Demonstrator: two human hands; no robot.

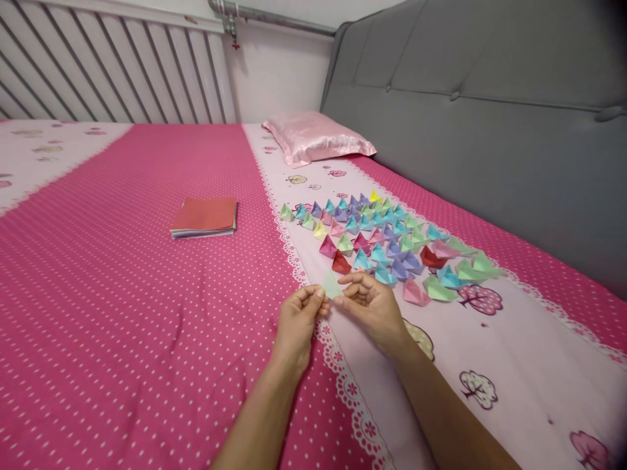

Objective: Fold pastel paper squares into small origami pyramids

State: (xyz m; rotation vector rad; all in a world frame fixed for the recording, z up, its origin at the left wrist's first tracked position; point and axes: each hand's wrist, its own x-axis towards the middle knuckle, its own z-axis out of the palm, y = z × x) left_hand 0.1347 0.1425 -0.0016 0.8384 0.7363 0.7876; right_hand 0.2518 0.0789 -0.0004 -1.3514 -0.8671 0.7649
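My left hand and my right hand pinch a small pale green folded paper piece between their fingertips, just above the bed. Right beyond it lie several folded paper boats in pink, blue, green, purple, red and yellow, spread in rows on the pale pink strip of the bedsheet. The nearest ones are a red boat and a pink boat.
A stack of square coloured paper with a red sheet on top lies to the left on the pink dotted sheet. A pink satin pillow rests at the far end. A grey padded headboard runs along the right.
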